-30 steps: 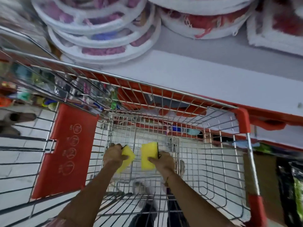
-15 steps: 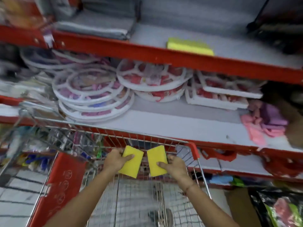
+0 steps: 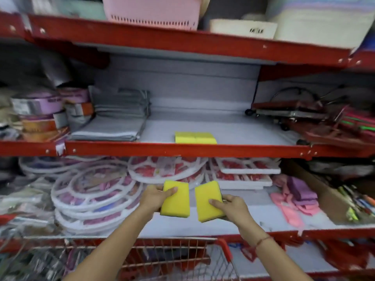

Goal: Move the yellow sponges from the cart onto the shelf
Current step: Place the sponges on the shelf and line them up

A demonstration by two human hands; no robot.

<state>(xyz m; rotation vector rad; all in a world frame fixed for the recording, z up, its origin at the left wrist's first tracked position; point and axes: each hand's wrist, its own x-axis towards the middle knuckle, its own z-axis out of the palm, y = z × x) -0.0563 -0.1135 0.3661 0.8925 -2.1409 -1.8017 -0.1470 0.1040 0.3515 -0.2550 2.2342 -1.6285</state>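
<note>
My left hand (image 3: 152,196) grips a yellow sponge (image 3: 175,199) by its left edge. My right hand (image 3: 231,206) grips a second yellow sponge (image 3: 207,201) by its right edge. Both sponges are held side by side in the air, above the cart (image 3: 178,252) and in front of the lower shelf. Two more yellow sponges (image 3: 195,137) lie together near the front edge of the grey middle shelf (image 3: 233,128), above and beyond my hands.
Folded grey cloths (image 3: 113,122) sit left of the shelved sponges, and a red metal rack item (image 3: 304,118) to the right. Round white trays (image 3: 91,195) and pink cloths (image 3: 294,201) fill the lower shelf. A pink basket (image 3: 154,12) is on top.
Both hands have lifted the two sponges up out of the cart and toward the shelves. My view has tilted up from the cart bottom to the shelving.
</note>
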